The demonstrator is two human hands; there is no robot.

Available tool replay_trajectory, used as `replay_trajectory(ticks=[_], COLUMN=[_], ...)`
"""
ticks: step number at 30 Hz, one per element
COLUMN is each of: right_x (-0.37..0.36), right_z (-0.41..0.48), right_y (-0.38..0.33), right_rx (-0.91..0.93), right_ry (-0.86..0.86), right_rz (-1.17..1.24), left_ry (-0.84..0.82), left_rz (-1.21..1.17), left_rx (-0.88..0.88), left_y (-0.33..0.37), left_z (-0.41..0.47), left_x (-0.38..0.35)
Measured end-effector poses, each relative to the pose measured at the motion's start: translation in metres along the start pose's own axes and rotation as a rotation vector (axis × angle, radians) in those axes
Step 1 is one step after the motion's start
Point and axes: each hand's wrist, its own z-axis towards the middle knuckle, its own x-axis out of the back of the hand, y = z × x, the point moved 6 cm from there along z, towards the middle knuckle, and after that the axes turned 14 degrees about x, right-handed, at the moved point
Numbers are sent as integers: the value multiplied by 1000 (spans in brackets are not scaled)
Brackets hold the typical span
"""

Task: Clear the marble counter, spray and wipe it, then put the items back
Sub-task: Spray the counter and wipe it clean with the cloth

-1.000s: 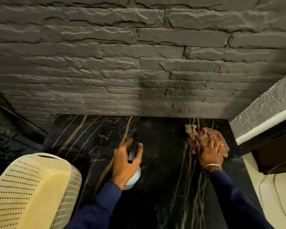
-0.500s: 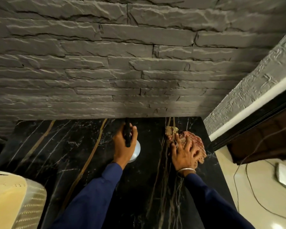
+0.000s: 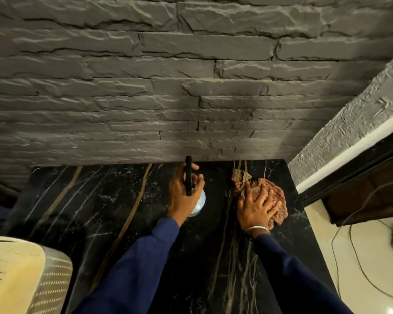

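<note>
The black marble counter [image 3: 104, 205] with gold and white veins runs back to a grey stone wall. My left hand [image 3: 183, 196] grips a spray bottle [image 3: 199, 203] with a white body and a black trigger head, held over the counter's far middle, nozzle toward the wall. My right hand [image 3: 256, 208] lies flat, fingers spread, pressing a crumpled reddish-brown cloth [image 3: 275, 200] onto the counter near the back right corner. One corner of the cloth sticks out toward the wall.
A cream perforated plastic basket [image 3: 21, 275] stands at the near left edge. The stone wall [image 3: 168, 98] closes the back, and a textured grey ledge [image 3: 349, 132] borders the right side. Beyond the counter's right edge is a light floor with a cable [image 3: 349, 268].
Both hands have moved toward the back wall. The spray bottle went forward and to the right; the cloth slid with my right hand into the back right corner area.
</note>
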Motion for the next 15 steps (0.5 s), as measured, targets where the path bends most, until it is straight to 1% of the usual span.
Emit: replay_trajectory(ticks=[3,4,5,6,7,9,10,12,13,14,15], right_x=[7,16,31,52,79,127,150,188,199,204,202], right_z=[-2,-5,-9,-16,-26,-50,-64,-98,-116,-131,-142], right_y=[0,-4,-9,-17,-27,-74,-98,-165,-202,-241,-280], right_rx=[20,30,35,28,21,114,189,424,557,681,796], right_ry=[-39,-14,60,174,301,530,645,877,953,961,897], right_rz=[46,73,97,106,104,179,269,458,530,595,650], left_ry=[-100,-146,-189,-212,-198,-79,-3,208,318,421,514], left_rz=[60,83,113,169,262,439,453,426,404,373,333], left_rx=[65,113,162,187,183,169,172,152,145,151,187], left_y=[-5,-8,-13,-14,-13,-7,0,12,17,18,16], left_z=[-5,-9,-13,-18,-22,-37,-46,-70,-86,-103,-120], left_x=[5,10,19,30,43,93,118,185,221,258,293])
